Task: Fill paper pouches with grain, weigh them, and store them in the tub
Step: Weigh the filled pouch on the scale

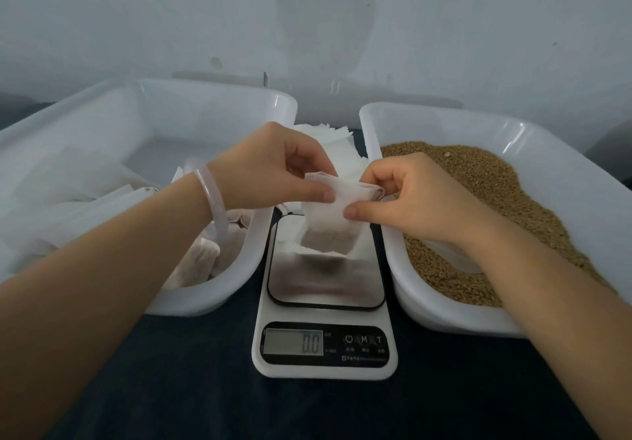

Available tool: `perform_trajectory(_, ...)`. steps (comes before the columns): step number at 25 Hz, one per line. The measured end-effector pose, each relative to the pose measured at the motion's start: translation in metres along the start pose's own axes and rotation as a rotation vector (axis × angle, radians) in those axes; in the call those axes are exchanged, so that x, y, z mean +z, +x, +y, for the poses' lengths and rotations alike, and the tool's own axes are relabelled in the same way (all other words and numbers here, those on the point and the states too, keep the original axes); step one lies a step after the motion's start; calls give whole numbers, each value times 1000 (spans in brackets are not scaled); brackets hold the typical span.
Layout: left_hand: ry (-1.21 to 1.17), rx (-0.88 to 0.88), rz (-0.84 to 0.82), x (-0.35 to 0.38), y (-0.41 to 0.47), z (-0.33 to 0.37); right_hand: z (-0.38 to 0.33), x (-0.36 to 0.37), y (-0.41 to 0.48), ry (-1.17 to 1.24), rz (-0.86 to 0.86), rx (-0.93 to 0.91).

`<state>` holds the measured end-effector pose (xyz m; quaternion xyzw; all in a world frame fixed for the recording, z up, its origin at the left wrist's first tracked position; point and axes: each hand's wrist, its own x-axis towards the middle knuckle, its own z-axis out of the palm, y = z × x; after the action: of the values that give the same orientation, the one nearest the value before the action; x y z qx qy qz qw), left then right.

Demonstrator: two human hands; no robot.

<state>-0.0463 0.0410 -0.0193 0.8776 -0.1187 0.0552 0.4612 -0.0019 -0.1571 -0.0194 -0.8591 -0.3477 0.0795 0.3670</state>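
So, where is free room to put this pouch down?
Free: the scale platform under the pouch, and the dark table in front of the scale. Crowded: left tub holds pouches, right tub grain.

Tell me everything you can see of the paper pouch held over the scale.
The pouch is a small white bag of thin, slightly see-through paper, wrinkled at its top. Brownish grain shows through its lower part. It hangs upright above the steel plate of the scale, seemingly not resting on it; the display reads 0.0. The left hand and the right hand pinch its top edge from either side.
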Motion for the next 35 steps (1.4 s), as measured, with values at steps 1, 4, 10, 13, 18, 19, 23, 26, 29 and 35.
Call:
perform_trajectory(1,5,-2,-7,0,0,0,0,0,0,-12,-8,4)
perform_trajectory(4,43,0,-50,1,-1,0,0,1,0,-65,-29,15)
perform_trajectory(10,37,14,-59,1,-3,2,-3,1,-1,-35,-24,24)
perform_trajectory(13,58,11,-54,2,-4,3,-4,1,-2,-31,-39,14)
perform_trajectory(18,70,-6,-50,1,-3,3,-3,1,-2,-32,-28,14)
perform_trajectory(19,71,-5,-48,1,-3,2,-2,2,-2,-34,-28,13)
perform_trajectory(23,55,-1,-48,1,-2,2,-1,2,-1,-32,-23,12)
perform_trajectory(26,51,5,-50,1,-3,1,-1,2,-1,-35,-22,4)
perform_trajectory(29,54,12,-53,0,-2,0,0,2,-1,-39,-20,0)
perform_trajectory(35,69,20,-62,0,-3,-1,1,3,0,-98,-12,-27)
